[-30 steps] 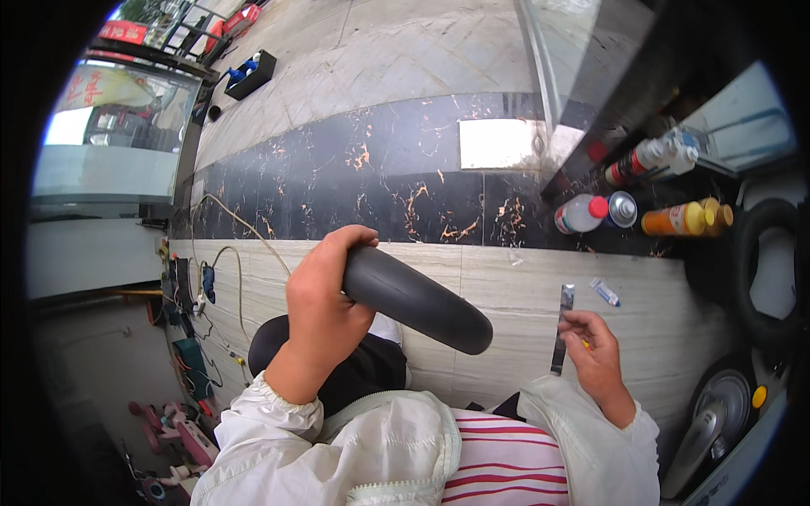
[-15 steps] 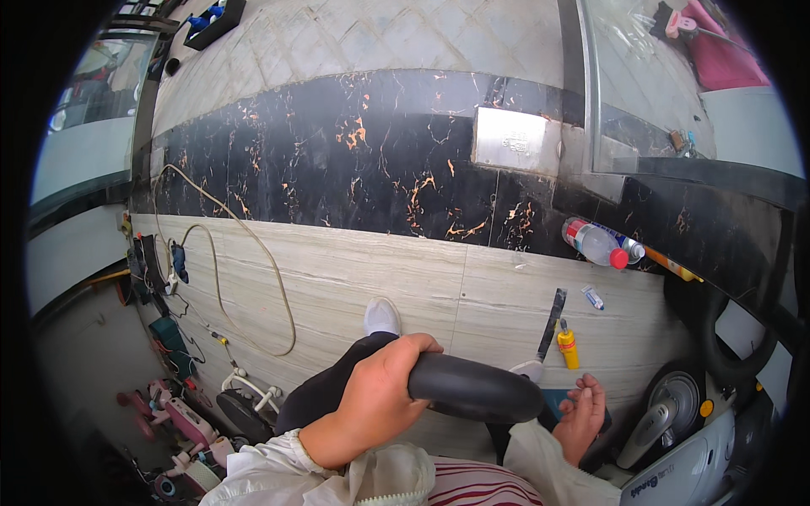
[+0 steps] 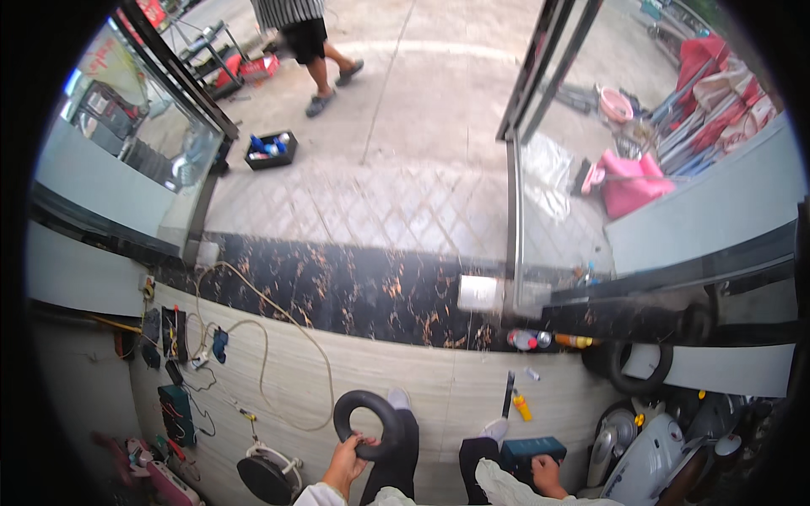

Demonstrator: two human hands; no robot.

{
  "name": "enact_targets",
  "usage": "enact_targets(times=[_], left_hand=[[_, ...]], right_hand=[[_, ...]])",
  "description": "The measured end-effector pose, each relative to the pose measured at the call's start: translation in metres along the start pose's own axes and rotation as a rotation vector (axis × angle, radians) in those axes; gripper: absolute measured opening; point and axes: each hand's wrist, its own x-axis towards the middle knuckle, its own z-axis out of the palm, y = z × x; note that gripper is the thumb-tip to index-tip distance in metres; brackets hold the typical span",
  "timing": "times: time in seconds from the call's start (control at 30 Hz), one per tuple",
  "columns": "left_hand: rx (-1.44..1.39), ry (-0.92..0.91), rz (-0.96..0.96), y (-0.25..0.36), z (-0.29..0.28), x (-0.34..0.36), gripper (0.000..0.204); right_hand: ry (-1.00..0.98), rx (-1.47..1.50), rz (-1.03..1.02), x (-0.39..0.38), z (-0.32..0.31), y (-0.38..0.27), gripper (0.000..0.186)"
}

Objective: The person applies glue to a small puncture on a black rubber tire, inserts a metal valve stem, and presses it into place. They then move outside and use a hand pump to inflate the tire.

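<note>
Left hand [image 3: 344,464]: fingers grasping black tyre [image 3: 395,432] by near side, before left leg [image 3: 408,455] | Change: tyre turned face-on, inner side now exposed, reachable | Right hand [image 3: 548,476]: curled by teal box [image 3: 525,449]; cannot tell if holding anything

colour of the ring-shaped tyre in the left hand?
Plain black. The tyre in the left hand shows best in the head view.
</note>
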Motion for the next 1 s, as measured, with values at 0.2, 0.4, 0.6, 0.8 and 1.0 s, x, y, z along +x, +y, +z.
enact_targets(times=[0.2, 0.4, 0.6, 0.8, 1.0], left_hand=[[-0.204, -0.136, 0.091, 0.152, 0.020, -0.121, 0.007], [-0.346, -0.410, 0.250, 0.267, 0.113, -0.189, 0.010], [-0.320, -0.624, 0.491, 0.316, 0.231, -0.211, 0.010], [-0.369, -0.781, 0.465, 0.367, 0.331, -0.220, 0.016], [-0.110, -0.833, 0.394, 0.420, 0.416, -0.248, 0.041]], right_hand=[[-0.069, -0.084, 0.330, -0.001, -0.083, -0.119, 0.030], [-0.102, -0.088, -0.034, 0.033, -0.048, -0.272, 0.029], [-0.156, -0.093, -0.213, 0.081, -0.017, -0.352, 0.028], [-0.199, -0.089, -0.266, 0.141, -0.017, -0.415, 0.027], [-0.187, -0.085, -0.319, 0.215, -0.038, -0.480, 0.026]])
